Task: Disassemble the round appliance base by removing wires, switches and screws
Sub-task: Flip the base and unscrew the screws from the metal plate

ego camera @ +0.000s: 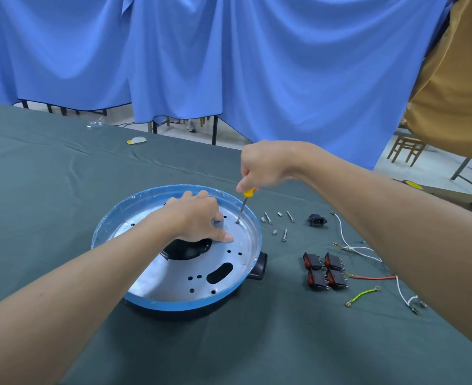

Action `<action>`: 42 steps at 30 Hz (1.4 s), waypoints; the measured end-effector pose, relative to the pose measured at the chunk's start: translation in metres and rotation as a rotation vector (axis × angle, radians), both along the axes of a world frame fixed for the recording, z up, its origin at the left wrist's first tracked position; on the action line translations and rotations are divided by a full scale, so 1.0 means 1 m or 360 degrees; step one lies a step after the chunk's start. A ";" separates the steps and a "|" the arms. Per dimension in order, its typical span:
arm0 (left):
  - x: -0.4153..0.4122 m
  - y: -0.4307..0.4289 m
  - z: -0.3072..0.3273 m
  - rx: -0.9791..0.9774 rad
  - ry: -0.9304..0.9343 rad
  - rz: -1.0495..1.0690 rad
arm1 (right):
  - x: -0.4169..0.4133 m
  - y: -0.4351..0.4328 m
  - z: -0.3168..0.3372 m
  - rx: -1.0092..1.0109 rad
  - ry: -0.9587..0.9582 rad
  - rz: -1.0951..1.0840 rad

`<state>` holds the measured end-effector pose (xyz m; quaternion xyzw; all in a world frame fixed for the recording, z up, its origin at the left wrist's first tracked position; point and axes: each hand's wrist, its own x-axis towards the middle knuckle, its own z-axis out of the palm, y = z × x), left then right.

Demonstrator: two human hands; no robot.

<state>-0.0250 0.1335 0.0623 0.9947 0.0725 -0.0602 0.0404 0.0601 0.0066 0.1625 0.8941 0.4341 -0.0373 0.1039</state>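
Note:
The round appliance base (245, 262), a silver plate with a blue rim and several holes, lies on the green tablecloth. My left hand (198, 218) rests on the plate near its middle, fingers curled against the metal, thumb stretched out flat. My right hand (265, 165) grips a yellow-handled screwdriver (244, 204) held nearly upright, its tip on a screw near the plate's far right rim. Right of the base lie several loose screws and spacers (280, 223), a black power socket (316, 219), several black-and-red switches (325, 270), and white, red and yellow-green wires (363, 294).
A dark knob (259, 269) sticks out of the base's right side. A small white and yellow scrap (137, 140) lies far back on the table. Blue cloth hangs behind the table; a wooden chair (406, 148) and a person in a tan shirt stand at right.

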 end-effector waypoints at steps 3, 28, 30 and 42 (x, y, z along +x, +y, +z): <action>-0.001 0.001 -0.002 0.0007 -0.0011 -0.0008 | -0.003 -0.003 0.001 -0.0013 -0.0051 0.0103; 0.000 0.001 0.000 0.0055 0.0086 -0.0140 | 0.003 0.011 0.011 -0.0251 -0.0086 0.0397; 0.000 0.001 0.001 0.0056 0.0067 -0.0140 | 0.002 0.012 0.013 -0.0216 -0.0096 0.0417; -0.002 0.002 -0.001 0.0031 0.0009 -0.0135 | -0.005 0.018 0.013 -0.0323 -0.0101 -0.0039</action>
